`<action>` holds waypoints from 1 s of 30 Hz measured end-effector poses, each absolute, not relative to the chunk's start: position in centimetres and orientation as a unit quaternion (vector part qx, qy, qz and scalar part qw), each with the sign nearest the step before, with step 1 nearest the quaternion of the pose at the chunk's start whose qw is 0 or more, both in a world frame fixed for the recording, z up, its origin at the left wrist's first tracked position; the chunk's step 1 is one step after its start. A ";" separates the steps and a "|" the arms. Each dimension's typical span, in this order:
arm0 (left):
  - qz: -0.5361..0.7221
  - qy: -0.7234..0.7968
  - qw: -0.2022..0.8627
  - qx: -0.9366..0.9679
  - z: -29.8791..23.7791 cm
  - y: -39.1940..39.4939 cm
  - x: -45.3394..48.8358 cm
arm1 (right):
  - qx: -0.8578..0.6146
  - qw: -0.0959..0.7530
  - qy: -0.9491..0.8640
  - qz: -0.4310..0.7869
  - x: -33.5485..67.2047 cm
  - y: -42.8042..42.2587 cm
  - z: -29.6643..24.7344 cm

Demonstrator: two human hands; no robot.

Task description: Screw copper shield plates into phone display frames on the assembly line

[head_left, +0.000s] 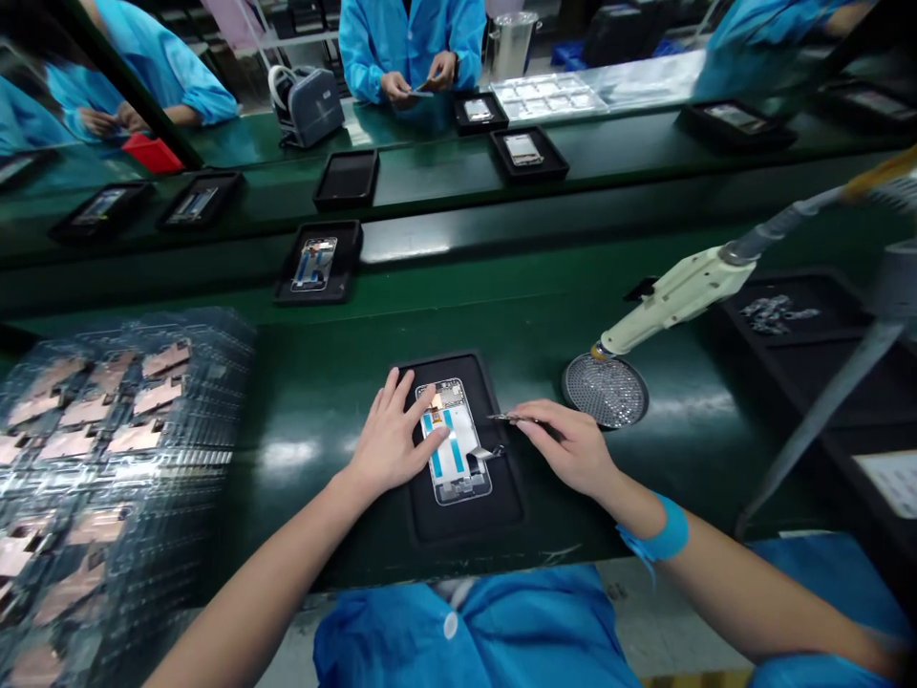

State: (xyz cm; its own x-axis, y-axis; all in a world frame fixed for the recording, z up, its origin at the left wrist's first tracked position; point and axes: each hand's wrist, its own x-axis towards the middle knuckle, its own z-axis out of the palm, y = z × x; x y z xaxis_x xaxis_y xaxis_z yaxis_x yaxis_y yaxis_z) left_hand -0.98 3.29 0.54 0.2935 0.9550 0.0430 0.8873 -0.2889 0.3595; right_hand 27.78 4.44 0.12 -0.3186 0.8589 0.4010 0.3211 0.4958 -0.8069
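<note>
A phone frame (458, 459) with blue strips lies in a black tray (473, 516) on the green bench in front of me. My left hand (393, 441) rests flat on the tray's left side, fingers spread, fingertips touching the phone's left edge. My right hand (565, 444) is closed in a pinch on thin metal tweezers (510, 418), whose tips point left toward the phone's right edge. A small silvery strip (490, 452) sticks out at the phone's right side.
Stacked clear trays of copper-coloured parts (107, 420) stand at the left. A round mesh screw dish (606, 390) and a hanging electric screwdriver (673, 296) are at the right. More black trays with phones (319, 263) lie on the belt. People in blue coats work across it.
</note>
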 end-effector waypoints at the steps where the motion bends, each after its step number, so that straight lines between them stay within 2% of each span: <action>1: 0.125 0.582 0.140 0.792 0.4 3.4 -1.0 | -0.388 0.427 -0.754 0.315 27.8 4.3 -0.1; 7: 0.161 0.557 0.148 0.801 1.0 -0.5 -0.6 | -0.412 0.423 -0.739 0.323 28.1 4.3 -0.3; 12: 0.083 0.498 0.157 0.849 1.8 -7.9 -0.3 | -0.446 0.411 -0.723 0.330 28.5 4.2 0.5; 17: 0.070 0.499 0.147 0.851 1.1 -8.1 -0.6 | -0.462 0.400 -0.717 0.335 29.0 4.0 0.7; 22: 0.083 0.474 0.143 0.865 0.9 -5.6 -0.9 | -0.385 0.403 -0.745 0.366 29.1 4.2 1.2; 27: 0.074 0.447 0.136 0.881 1.3 -7.1 -1.1 | -0.285 0.356 -0.809 0.371 28.7 4.2 1.6; 30: 0.065 0.440 0.141 0.885 1.3 -8.7 -1.3 | -0.261 0.299 -0.847 0.353 28.4 4.0 1.3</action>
